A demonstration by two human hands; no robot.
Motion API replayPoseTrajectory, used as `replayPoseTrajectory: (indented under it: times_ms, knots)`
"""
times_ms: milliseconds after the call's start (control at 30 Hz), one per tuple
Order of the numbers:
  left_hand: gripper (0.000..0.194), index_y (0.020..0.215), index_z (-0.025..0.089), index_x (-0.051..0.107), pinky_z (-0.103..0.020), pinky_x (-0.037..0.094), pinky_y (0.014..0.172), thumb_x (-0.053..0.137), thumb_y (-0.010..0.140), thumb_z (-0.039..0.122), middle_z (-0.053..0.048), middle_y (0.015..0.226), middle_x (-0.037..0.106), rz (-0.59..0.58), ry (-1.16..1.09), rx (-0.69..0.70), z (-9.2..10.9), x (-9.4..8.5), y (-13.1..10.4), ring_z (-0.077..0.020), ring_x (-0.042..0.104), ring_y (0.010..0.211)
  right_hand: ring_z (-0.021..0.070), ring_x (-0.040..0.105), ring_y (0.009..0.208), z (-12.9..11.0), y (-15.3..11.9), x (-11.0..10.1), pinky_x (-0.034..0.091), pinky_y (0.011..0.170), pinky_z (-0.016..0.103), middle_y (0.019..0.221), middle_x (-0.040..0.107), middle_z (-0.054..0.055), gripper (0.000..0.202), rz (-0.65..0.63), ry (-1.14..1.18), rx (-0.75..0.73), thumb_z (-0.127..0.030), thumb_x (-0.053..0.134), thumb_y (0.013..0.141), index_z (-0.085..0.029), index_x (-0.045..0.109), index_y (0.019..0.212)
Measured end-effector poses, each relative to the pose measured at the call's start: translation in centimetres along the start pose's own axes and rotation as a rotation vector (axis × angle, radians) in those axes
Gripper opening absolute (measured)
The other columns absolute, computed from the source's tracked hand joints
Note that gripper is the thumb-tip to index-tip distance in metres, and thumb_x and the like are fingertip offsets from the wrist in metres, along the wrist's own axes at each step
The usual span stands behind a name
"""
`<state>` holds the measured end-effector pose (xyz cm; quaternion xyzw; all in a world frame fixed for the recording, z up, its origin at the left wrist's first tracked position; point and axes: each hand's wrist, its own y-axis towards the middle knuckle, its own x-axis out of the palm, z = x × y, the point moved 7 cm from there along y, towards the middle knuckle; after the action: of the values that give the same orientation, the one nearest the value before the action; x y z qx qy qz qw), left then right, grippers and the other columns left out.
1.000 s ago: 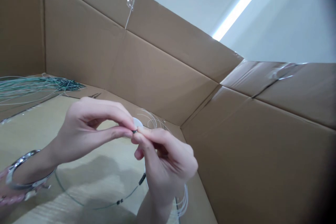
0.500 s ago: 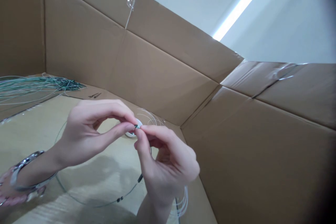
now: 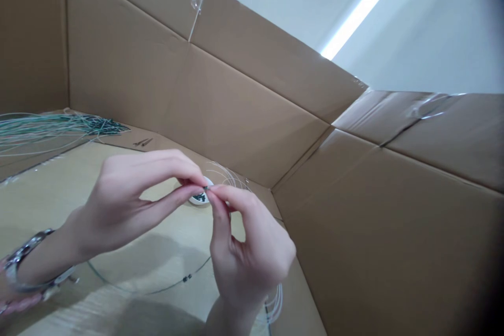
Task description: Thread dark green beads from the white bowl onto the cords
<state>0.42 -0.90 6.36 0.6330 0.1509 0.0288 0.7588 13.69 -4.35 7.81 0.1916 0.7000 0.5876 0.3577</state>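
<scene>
Small dark piece [image 3: 205, 188] sits pinched between the fingers of the left hand [image 3: 126, 205] and right hand [image 3: 252, 244]; nearby cord [image 3: 153, 292] carries 2 beads [image 3: 187, 277].

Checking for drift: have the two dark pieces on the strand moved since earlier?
Yes: the two dark pieces have moved up and slightly right in view, nearer the stationary white bowl.

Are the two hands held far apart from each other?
No, the left hand and right hand are close together, with a small dark piece at their fingertips.
</scene>
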Motion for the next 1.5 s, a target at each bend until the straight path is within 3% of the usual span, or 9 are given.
replayPoseTrajectory:
  times_ms: [233,400,667,967,1167,1333,1500]
  knots:
    - [0.010,0.087,0.017,0.062,-0.019,0.051,0.066,0.061,0.084,0.007,0.000,0.079,0.069,-0.080,-0.023,-0.062,-0.4,0.8,0.1,-0.0097,0.065,0.073,0.0061,0.059,0.056,-0.1,0.3,-0.1,0.048,0.054,0.017,0.068,0.067,-0.004,0.011,0.004,-0.011,-0.045,-0.008,0.061,0.084,-0.018,0.060,0.082]
    - [0.013,0.087,0.019,0.063,-0.020,0.051,0.067,0.063,0.082,0.007,0.000,0.080,0.067,-0.038,-0.137,-0.154,-1.2,1.0,-0.1,-0.0106,0.065,0.075,0.0048,0.059,0.055,0.2,0.3,-0.1,0.050,0.054,0.015,0.067,0.065,-0.005,0.012,-0.007,0.007,0.006,-0.007,0.059,0.084,-0.019,0.060,0.084]
    - [0.015,0.089,0.017,0.064,-0.021,0.051,0.068,0.064,0.080,0.004,-0.001,0.080,0.068,-0.002,-0.091,-0.115,-0.8,0.6,0.0,-0.0108,0.065,0.074,0.0048,0.059,0.058,-0.1,0.4,0.1,0.048,0.054,0.016,0.069,0.066,-0.004,0.010,-0.019,-0.008,-0.009,-0.007,0.059,0.084,-0.017,0.060,0.085]
    - [0.019,0.087,0.015,0.066,-0.017,0.050,0.063,0.069,0.075,0.000,0.000,0.078,0.069,0.034,-0.171,-0.062,-0.9,0.2,-0.1,-0.0079,0.063,0.071,0.0052,0.066,0.061,1.0,0.3,0.3,0.055,0.059,0.014,0.074,0.071,-0.005,0.013,-0.036,0.269,0.073,-0.007,0.066,0.081,-0.020,0.064,0.081]
    - [0.020,0.087,0.015,0.066,-0.014,0.050,0.063,0.066,0.077,-0.002,0.000,0.078,0.070,-0.027,-0.129,-0.039,-0.8,0.3,0.1,-0.0075,0.064,0.071,0.0051,0.065,0.059,1.8,0.2,0.6,0.055,0.055,0.013,0.071,0.070,-0.005,0.012,-0.037,0.319,0.130,-0.007,0.065,0.081,-0.020,0.066,0.081]
    - [0.015,0.085,0.017,0.065,-0.017,0.051,0.064,0.066,0.079,0.003,0.001,0.078,0.071,-0.049,-0.083,-0.074,-0.8,0.7,0.1,-0.0096,0.066,0.070,0.0065,0.069,0.065,2.5,0.3,1.4,0.057,0.058,0.012,0.078,0.073,-0.003,0.013,-0.151,0.422,0.223,-0.008,0.065,0.080,-0.019,0.067,0.088]
    - [0.009,0.085,0.020,0.065,-0.016,0.049,0.059,0.061,0.084,0.012,0.004,0.077,0.071,-0.174,0.010,-0.142,-1.3,1.3,-0.1,-0.0077,0.066,0.066,0.0074,0.068,0.063,3.3,-0.1,1.9,0.058,0.059,0.014,0.072,0.072,-0.002,0.009,-0.296,0.401,0.260,-0.009,0.065,0.080,-0.017,0.068,0.081]
